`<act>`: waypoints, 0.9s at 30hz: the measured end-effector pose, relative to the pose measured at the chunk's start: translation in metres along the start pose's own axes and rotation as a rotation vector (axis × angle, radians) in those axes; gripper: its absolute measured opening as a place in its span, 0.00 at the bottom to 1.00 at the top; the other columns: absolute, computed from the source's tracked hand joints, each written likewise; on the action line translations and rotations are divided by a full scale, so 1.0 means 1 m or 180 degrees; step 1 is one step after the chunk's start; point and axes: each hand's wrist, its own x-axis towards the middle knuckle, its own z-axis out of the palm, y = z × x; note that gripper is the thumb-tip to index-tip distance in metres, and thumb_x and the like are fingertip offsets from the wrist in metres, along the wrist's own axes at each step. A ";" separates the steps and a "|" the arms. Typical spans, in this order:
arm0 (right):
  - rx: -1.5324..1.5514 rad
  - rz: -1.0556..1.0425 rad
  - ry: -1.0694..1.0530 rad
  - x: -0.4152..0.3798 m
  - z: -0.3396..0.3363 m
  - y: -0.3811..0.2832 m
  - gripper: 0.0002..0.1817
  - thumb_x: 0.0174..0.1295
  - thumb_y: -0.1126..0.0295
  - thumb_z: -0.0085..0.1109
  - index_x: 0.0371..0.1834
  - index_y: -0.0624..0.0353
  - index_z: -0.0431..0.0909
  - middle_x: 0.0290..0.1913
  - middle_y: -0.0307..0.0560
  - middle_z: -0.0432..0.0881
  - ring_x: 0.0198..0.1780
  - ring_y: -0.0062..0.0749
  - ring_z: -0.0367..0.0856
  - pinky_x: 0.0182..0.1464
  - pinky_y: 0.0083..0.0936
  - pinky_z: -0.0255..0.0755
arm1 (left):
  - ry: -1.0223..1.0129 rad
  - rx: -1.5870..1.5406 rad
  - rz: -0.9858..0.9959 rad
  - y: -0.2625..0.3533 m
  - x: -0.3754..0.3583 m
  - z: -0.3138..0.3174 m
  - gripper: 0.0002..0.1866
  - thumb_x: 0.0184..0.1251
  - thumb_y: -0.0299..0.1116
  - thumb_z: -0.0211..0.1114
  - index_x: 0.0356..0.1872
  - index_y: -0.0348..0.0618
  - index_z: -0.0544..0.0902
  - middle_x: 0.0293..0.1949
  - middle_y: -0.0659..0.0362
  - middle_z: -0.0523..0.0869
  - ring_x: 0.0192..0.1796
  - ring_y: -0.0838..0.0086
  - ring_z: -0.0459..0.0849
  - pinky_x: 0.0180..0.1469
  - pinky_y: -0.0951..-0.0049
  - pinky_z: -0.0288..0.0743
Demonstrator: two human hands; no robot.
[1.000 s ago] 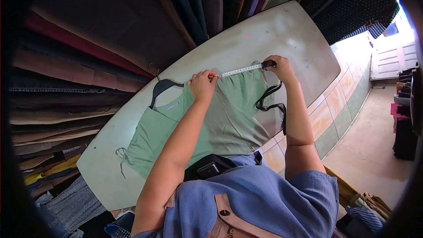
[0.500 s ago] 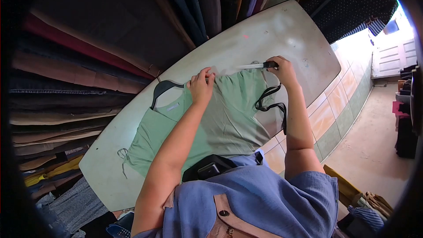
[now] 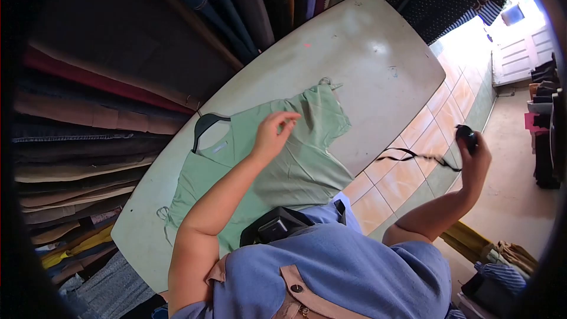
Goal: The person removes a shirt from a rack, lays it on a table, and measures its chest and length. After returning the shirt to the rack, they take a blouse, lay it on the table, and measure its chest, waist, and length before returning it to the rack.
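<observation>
A light green blouse (image 3: 266, 168) lies spread on the board, with a black hanger (image 3: 205, 127) in its neckline and a tie at each sleeve end. Over the blouse's upper part is my left hand (image 3: 273, 136), fingers loosely stretched out and holding nothing. My right hand (image 3: 476, 162) is out to the right, past the board's edge and above the floor. Its fingers are wrapped round a black handheld tool (image 3: 466, 136), whose far end is hidden from this angle. A twisted black cord (image 3: 413, 155) trails from it toward the board.
The pale board (image 3: 378, 47) slants across the view. Folded trousers (image 3: 77, 168) are stacked along the left, and hanging garments (image 3: 248, 0) line the back. Tiled floor (image 3: 413, 183) runs along the right, toward a white door (image 3: 520, 53). More clothes (image 3: 496, 277) lie at lower right.
My right hand has swung right and down, carrying the black-handled tool and its cord off the blouse's sleeve. My left hand has shifted slightly lower. The sleeve end now lies loose.
</observation>
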 end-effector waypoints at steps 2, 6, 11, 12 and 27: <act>0.0657 -0.0439 -0.0624 -0.008 0.025 -0.004 0.11 0.53 0.73 0.65 0.37 0.65 0.77 0.27 0.49 0.80 0.27 0.25 0.75 0.33 0.23 0.70 | -0.0687 -0.1122 -0.0020 -0.010 0.005 0.029 0.13 0.67 0.29 0.59 0.50 0.40 0.80 0.43 0.64 0.83 0.39 0.82 0.75 0.38 0.83 0.68; 0.0631 -0.0709 -0.1611 -0.049 0.123 -0.043 0.18 0.47 0.63 0.68 0.34 0.63 0.73 0.32 0.57 0.78 0.33 0.53 0.79 0.35 0.35 0.72 | -0.1610 -0.1864 -0.1286 0.033 0.008 0.054 0.12 0.69 0.33 0.58 0.50 0.44 0.82 0.42 0.66 0.84 0.35 0.84 0.73 0.36 0.84 0.66; 0.0990 -0.0843 -0.1019 -0.085 0.202 -0.053 0.16 0.49 0.64 0.66 0.33 0.60 0.71 0.33 0.53 0.77 0.32 0.52 0.79 0.33 0.40 0.72 | -0.1362 -0.1885 -0.1620 0.009 0.019 0.062 0.15 0.62 0.43 0.67 0.44 0.46 0.85 0.34 0.71 0.83 0.27 0.89 0.68 0.27 0.84 0.59; 0.0997 -0.0822 -0.1023 -0.087 0.209 -0.054 0.16 0.49 0.64 0.66 0.33 0.60 0.71 0.33 0.53 0.77 0.32 0.52 0.79 0.33 0.40 0.72 | -0.1306 -0.1916 -0.1746 0.011 0.022 0.057 0.14 0.61 0.42 0.68 0.43 0.47 0.85 0.32 0.72 0.82 0.26 0.90 0.67 0.25 0.84 0.55; 0.0387 -0.0542 -0.1200 -0.103 0.263 -0.051 0.16 0.53 0.62 0.63 0.37 0.57 0.69 0.36 0.48 0.76 0.32 0.50 0.79 0.32 0.41 0.73 | 0.1050 0.1718 0.0146 -0.027 0.075 0.031 0.04 0.55 0.37 0.67 0.30 0.52 0.87 0.30 0.61 0.85 0.36 0.67 0.80 0.41 0.65 0.68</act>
